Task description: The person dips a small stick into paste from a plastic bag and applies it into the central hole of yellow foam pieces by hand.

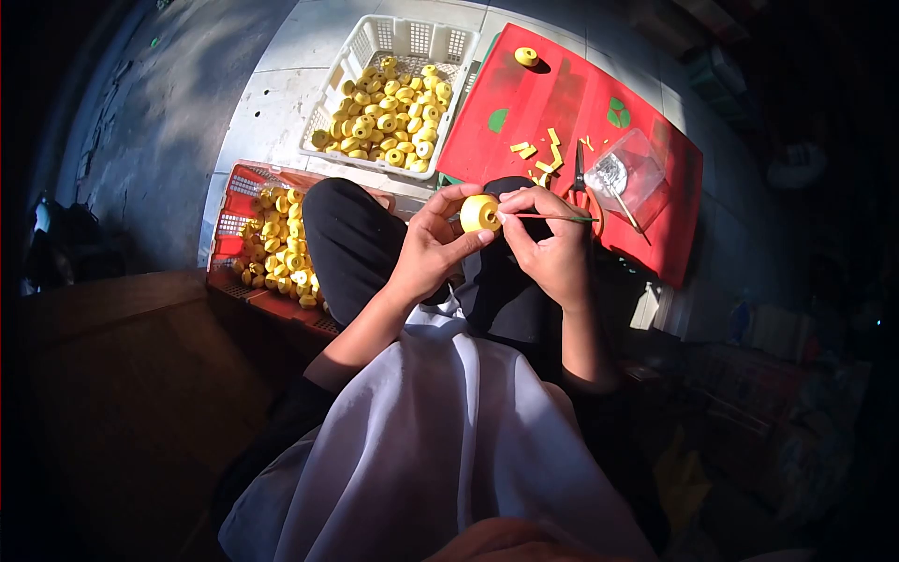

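Note:
Above my lap, my left hand [433, 232] grips a yellow rounded piece with a central hole [479, 214] between thumb and fingers. My right hand [554, 245] pinches a thin stick [554, 217], dark reddish with a green end, and its tip is at the hole of the piece. Whether that tip is a brush is hidden by the fingers. Just beyond the right hand, small yellow offcuts [554, 155] and scissors with orange handles [580, 173] lie on a red tabletop [581, 70].
A clear plastic container [641, 155] with whitish stuff and a stick sits on the tabletop. Another yellow piece [526, 56] stands at its far edge. A white crate [375, 167] and a red crate [225, 225] at the left hold many yellow pieces.

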### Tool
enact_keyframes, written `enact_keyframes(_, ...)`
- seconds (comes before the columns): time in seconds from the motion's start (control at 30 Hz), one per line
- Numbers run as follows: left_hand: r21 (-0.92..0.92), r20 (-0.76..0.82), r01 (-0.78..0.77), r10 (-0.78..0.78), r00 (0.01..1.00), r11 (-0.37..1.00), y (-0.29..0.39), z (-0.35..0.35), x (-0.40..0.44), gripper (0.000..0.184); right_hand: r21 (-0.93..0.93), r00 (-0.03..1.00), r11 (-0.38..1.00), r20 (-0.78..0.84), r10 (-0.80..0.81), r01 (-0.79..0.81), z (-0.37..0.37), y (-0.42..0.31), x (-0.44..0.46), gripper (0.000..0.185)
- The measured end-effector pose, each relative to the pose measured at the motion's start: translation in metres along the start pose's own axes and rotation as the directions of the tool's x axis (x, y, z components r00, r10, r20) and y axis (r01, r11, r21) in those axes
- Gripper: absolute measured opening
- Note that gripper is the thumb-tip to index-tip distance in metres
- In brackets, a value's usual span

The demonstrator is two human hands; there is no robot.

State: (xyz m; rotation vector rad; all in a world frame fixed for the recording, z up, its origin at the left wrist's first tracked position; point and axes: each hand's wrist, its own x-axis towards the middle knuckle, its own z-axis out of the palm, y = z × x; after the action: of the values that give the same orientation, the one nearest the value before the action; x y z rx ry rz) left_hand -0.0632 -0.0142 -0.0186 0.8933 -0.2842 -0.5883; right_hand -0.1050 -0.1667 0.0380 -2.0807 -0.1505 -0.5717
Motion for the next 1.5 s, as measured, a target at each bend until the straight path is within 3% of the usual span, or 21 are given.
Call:
enact_keyframes(0.47, -0.247, -0.064, 0.090, -0.108, 0.992, 0.965, 0.000, 0.004, -0.002, 0.047, 0.111, 0.996, 0.994, -0.088, 0.017, -0.008, 0.012, 0.005, -0.006, 0.009)
enact_keyframes(0.77, -0.234, -0.049, 0.107, -0.122, 0.991, 0.966, -0.002, 0.004, -0.005, 0.049, 0.136, 0.993, 0.990, -0.110, 0.052, -0.037, 0.013, 0.005, -0.007, 0.008)
enact_keyframes(1.07, -0.269, -0.061, 0.112, -0.133, 0.989, 0.957, 0.000, 0.003, -0.005, 0.048, -0.050, 0.991, 0.996, -0.110, -0.079, 0.074, 0.012, -0.001, -0.006, 0.011)
enact_keyframes(1.5, -0.288, -0.052, 0.123, -0.143, 0.988, 0.950, 0.003, 0.002, -0.006, 0.046, 0.074, 0.993, 0.997, -0.112, -0.030, 0.039, 0.015, 0.002, -0.006, 0.010)
